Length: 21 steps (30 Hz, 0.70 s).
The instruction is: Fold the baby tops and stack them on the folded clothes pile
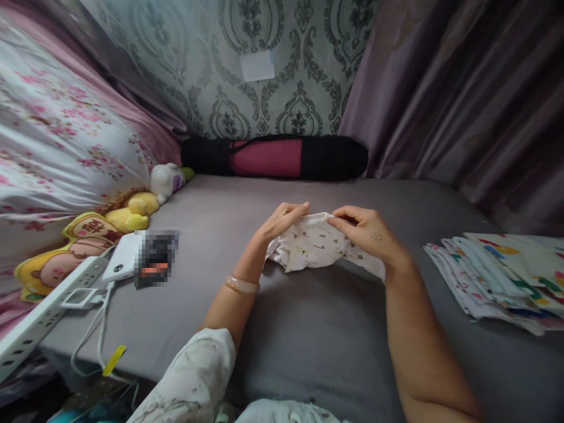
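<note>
A small white garment [315, 244] with a scattered dark print hangs between my hands, just above the grey sheet. My left hand [284, 220] grips its upper left edge, with the thumb on top and the other fingers partly hidden by the cloth. At the upper right edge, my right hand [359, 226] pinches the fabric between thumb and fingers. One part of the garment droops to the right below my right wrist. The cloth is bunched at the left. I cannot make out which kind of garment it is.
On the right lies a stack of folded printed cloths [506, 276]. To the left are a white power strip [57, 305], a white power bank [126, 257] with cables, and plush toys [127, 214]. A long black and pink bag [268, 158] rests along the wall.
</note>
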Each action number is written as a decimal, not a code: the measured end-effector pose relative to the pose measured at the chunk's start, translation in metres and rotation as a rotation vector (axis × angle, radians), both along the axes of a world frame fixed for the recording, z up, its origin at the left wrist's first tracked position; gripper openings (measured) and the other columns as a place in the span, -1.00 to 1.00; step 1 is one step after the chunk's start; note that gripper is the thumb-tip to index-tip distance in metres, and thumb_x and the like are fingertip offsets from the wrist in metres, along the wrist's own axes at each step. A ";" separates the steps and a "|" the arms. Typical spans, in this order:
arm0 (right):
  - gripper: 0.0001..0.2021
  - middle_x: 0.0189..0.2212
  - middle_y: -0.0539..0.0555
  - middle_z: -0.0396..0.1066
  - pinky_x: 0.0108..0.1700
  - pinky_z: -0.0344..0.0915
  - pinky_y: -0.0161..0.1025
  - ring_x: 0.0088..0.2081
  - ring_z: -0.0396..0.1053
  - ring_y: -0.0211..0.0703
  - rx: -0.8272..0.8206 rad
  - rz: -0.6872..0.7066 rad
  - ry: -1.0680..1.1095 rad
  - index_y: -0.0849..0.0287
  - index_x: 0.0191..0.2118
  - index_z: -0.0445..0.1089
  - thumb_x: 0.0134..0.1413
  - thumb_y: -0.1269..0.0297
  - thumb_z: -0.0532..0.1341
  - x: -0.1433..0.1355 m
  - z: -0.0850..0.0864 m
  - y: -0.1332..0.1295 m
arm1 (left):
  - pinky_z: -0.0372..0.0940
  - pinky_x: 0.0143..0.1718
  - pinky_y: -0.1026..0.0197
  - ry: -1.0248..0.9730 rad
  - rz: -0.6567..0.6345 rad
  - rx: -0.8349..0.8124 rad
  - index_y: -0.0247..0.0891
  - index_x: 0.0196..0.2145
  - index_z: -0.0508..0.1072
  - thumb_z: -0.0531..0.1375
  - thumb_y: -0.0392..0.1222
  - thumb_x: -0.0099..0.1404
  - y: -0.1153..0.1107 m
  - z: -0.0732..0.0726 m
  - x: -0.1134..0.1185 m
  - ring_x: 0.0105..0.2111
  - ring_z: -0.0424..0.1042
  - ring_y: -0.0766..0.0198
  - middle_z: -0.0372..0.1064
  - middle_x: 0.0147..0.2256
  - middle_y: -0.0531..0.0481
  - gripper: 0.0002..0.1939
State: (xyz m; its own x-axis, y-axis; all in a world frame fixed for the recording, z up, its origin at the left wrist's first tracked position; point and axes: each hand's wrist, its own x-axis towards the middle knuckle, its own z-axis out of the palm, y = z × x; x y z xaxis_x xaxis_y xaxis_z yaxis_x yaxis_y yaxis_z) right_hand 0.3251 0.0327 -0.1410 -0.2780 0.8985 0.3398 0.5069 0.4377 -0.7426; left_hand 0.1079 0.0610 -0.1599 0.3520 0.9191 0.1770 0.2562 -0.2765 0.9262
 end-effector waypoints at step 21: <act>-0.69 -0.39 0.04 0.52 -0.38 0.39 -0.23 -0.36 0.45 -0.12 -0.010 -0.078 0.136 0.07 -0.34 0.53 -0.06 -0.08 0.33 0.029 0.012 -0.005 | 0.34 -0.24 0.18 -0.341 0.055 -0.400 -0.24 -0.23 0.56 0.16 -0.09 0.14 0.030 -0.070 -0.014 -0.25 0.46 0.13 0.52 -0.25 -0.08 -0.70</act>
State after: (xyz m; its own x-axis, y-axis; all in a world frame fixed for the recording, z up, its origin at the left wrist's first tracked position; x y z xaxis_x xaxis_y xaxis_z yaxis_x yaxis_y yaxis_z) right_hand 0.3537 0.0279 -0.1287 -0.1598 0.9188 0.3609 0.4337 0.3937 -0.8105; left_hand 0.0942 0.0914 -0.2296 0.2852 0.9537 -0.0952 -0.0737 0.1208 0.9899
